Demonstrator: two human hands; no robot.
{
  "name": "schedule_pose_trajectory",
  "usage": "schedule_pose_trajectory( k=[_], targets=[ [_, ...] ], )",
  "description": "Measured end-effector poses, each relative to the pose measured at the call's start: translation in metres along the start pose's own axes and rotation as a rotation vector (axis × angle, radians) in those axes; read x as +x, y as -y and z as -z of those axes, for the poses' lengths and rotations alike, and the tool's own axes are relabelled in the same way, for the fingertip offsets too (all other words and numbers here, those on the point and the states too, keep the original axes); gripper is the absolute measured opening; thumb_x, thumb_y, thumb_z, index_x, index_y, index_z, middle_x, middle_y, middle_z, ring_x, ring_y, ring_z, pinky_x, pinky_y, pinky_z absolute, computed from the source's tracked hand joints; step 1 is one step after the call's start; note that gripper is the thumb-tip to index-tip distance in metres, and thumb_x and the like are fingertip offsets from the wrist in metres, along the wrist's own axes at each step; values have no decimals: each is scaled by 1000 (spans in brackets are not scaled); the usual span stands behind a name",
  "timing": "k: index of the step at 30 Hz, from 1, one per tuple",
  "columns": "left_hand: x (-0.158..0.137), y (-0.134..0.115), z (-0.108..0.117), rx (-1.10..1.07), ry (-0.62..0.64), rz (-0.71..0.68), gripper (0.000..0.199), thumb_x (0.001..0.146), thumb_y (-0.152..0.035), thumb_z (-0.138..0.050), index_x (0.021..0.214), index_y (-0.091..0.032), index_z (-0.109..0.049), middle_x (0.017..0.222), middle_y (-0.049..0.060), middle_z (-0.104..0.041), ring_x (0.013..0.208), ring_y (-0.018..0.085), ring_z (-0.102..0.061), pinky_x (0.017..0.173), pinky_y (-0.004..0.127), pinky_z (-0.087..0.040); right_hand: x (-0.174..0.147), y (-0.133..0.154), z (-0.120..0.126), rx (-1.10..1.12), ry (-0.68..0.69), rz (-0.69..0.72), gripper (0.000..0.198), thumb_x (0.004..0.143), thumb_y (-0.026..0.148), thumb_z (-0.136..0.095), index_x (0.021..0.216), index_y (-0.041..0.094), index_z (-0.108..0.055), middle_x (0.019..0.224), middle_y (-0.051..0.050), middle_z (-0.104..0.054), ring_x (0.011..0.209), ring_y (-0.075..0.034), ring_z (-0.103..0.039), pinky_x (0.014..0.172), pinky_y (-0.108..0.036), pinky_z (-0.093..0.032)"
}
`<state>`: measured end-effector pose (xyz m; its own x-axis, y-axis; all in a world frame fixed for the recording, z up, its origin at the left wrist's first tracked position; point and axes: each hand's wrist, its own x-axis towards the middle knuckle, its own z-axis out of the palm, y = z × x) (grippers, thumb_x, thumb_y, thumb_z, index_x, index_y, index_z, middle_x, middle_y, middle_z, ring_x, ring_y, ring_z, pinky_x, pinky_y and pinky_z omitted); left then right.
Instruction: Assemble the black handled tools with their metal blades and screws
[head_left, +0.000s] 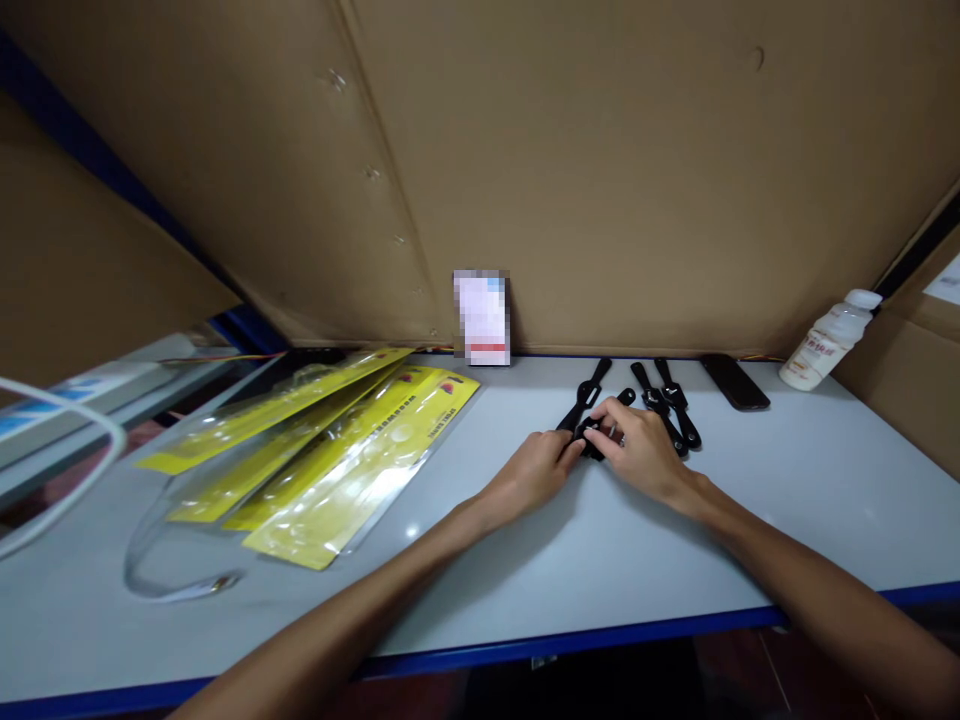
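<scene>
Both hands meet over a black spokeshave point(598, 447) near the middle of the table. My left hand point(534, 466) pinches its body from the left, thumb and fingers close together. From the other side, my right hand point(643, 446) closes on it with thumb and index finger, covering much of the tool. One black handle end pokes out above the right fingers. Just behind the left fingers lies another spokeshave point(592, 388), slanting away. Two more, a spokeshave point(654, 400) and its neighbour point(679, 402), lie side by side beyond my right hand.
Yellow-backed clear blister packs point(360, 470) are fanned out at left, with a white cable point(176, 595) before them. A lit phone point(484, 318) leans on the cardboard wall point(600, 180). At right are a dark phone-like slab point(735, 382) and a white bottle point(829, 340).
</scene>
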<state>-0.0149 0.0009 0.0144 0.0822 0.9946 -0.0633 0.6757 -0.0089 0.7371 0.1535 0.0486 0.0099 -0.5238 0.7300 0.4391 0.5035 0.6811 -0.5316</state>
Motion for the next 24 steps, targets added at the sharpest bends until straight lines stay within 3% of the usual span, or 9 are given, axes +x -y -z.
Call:
schedule_pose_trajectory(
  k=[2,5,10,12,15,18,20,22,24],
  targets=[
    [0,0,-1,166,-5,-63,30,97,-27,-44,72,-18,-57,72,7,-67,66,19,-59,60,26,-33,-1,0,-4,27,-17,-22,10,87,18,-62,97,20,-60,81,-2,-70,73,-17,-65,68,-29,-47],
    [-1,0,-1,283,34,-49,32,100,-29,-38,80,-17,-60,80,11,-70,70,21,-62,61,28,-32,-3,1,-7,17,-13,-3,14,86,12,-58,98,20,-55,84,-3,-69,74,-17,-65,68,-29,-47],
    [-5,-2,-3,326,22,-72,29,101,-27,-35,83,-17,-56,82,12,-69,70,22,-64,59,27,-33,-5,2,-1,-155,61,173,15,87,8,-49,97,18,-54,90,-6,-67,78,-19,-62,69,-31,-45],
    [-6,-4,-2,276,30,-44,28,101,-27,-35,80,-19,-52,72,7,-64,61,20,-62,54,26,-33,-6,3,1,-231,93,221,16,86,5,-46,94,18,-54,90,-8,-66,80,-20,-60,70,-33,-45],
    [-5,-6,2,85,108,104,30,101,-30,-32,75,-21,-45,53,-3,-48,37,14,-49,41,25,-30,-6,5,0,-246,86,229,22,83,1,-43,93,17,-55,96,-10,-63,86,-21,-58,72,-33,-45],
    [-2,-5,4,-130,163,218,31,101,-29,-29,74,-22,-42,46,-8,-38,26,11,-36,32,23,-28,-5,5,-4,-54,-22,92,21,81,5,-52,97,18,-56,99,-8,-63,84,-18,-59,73,-31,-47],
    [0,-4,4,-217,172,235,30,101,-28,-31,74,-21,-42,45,-10,-37,25,9,-33,30,21,-29,-2,3,-7,62,-52,-90,5,86,19,-59,91,19,-58,85,-4,-64,73,-16,-58,65,-29,-45],
    [0,-1,2,-221,157,218,29,101,-28,-33,74,-21,-43,46,-10,-38,24,9,-33,28,21,-28,1,2,-8,105,6,-235,24,92,36,-58,75,19,-57,67,-2,-61,61,-15,-55,57,-28,-40],
    [1,1,0,-168,122,182,29,100,-28,-34,74,-20,-45,48,-9,-39,25,9,-36,27,22,-27,2,2,-8,113,87,-282,38,95,40,-55,63,19,-55,61,-2,-61,56,-14,-53,55,-27,-37]
  ],
)
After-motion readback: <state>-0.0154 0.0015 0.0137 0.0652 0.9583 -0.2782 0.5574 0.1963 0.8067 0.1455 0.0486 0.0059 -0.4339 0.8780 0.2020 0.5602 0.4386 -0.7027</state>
